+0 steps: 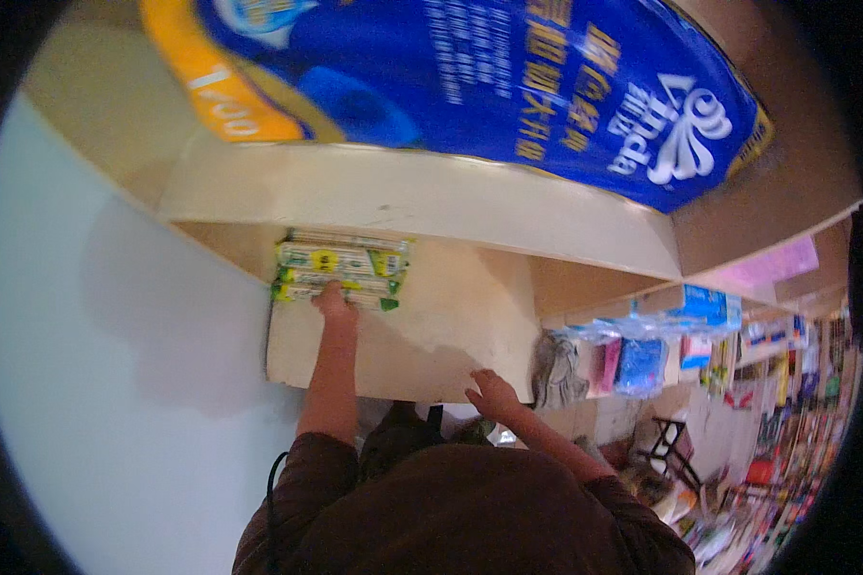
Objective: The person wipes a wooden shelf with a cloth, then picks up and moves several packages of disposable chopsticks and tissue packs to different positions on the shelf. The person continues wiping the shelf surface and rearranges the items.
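Several long packets (345, 262) in clear, green and yellow wrapping lie side by side at the left back of a pale wooden shelf board (439, 323). My left hand (336, 298) reaches onto the nearest of these packets, with its fingers touching the wrapping. Whether the fingers close around it is hidden by the hand itself. Over the front right part of the board, my right hand (495, 395) holds nothing, and its fingers are spread.
A large blue Vinda pack (475, 79) rests on the upper shelf (417, 183), overhanging my view. A white wall (115, 323) borders the left side. To the right are a grey cloth or bag (559, 368), blue plastic-wrapped packs (640, 364) and a dark-framed stool (667, 449).
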